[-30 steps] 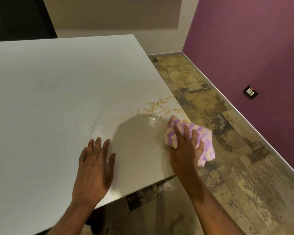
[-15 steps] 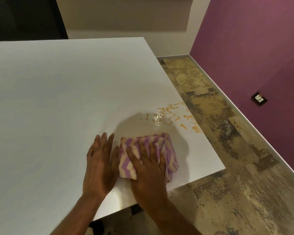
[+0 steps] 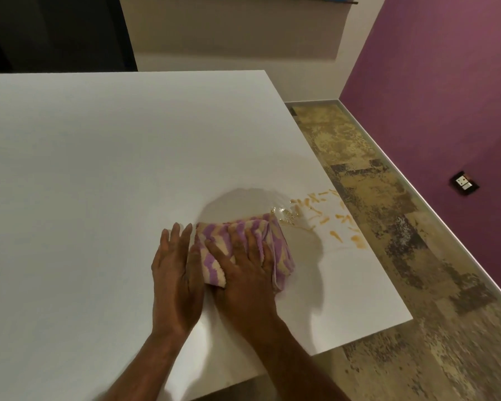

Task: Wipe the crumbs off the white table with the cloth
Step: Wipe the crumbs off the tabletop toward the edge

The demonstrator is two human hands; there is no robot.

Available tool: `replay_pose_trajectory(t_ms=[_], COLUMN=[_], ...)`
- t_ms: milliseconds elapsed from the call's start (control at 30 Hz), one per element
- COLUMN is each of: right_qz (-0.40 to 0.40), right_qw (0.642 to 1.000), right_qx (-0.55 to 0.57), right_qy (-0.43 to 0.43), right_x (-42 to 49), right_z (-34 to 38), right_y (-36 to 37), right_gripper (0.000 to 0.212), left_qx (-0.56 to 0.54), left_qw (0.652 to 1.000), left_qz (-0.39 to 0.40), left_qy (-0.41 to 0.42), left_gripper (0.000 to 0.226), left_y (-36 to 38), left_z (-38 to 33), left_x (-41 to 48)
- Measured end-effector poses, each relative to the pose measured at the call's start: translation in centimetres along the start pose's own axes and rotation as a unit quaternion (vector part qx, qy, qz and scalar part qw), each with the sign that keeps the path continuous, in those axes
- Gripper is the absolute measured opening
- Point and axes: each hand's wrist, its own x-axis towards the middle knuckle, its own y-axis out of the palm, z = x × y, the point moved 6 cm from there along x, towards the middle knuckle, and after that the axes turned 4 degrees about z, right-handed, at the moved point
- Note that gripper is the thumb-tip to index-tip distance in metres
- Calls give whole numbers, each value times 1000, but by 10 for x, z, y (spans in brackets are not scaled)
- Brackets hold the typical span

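Cloth (image 3: 281,253) sits bunched at centre frame on the white table (image 3: 99,183); our right hand (image 3: 243,279) presses it, fingers spread; our left hand (image 3: 175,276) lies flat alongside, fingers together; crumbs (image 3: 324,219) lie to its right.

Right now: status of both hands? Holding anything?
Left hand: open, flat on the white table beside the cloth, holding nothing.
Right hand: open, fingers spread, pressing down on the cloth.

- Our right hand (image 3: 243,273) brings the cloth (image 3: 279,250) in from the edge of the table (image 3: 99,169), up against our left hand (image 3: 175,273).
- The cloth's far corner now meets the wet patch (image 3: 284,212) beside the crumbs (image 3: 330,218).
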Motion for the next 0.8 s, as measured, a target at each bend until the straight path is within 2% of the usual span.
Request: replay_pose_trajectory(t_ms=[267, 333, 467, 800], right_qz=[-35, -47, -45, -58], right_qw=[998, 997, 995, 983], right_qx=[0, -8, -25, -39], right_qy=[48, 57, 89, 172], right_x=[32, 40, 58, 56], right_z=[-20, -26, -49, -112], right_y=[-9, -15, -26, -59], right_gripper=[66, 67, 67, 62], left_qx=[87, 110, 133, 192], left_qw=[994, 992, 988, 976], left_qz=[43, 52, 54, 51], left_qy=[41, 45, 57, 89], left_gripper=[79, 74, 67, 72], left_y=[14, 17, 19, 19], left_z=[-4, -6, -10, -15], left_x=[8, 10, 13, 13])
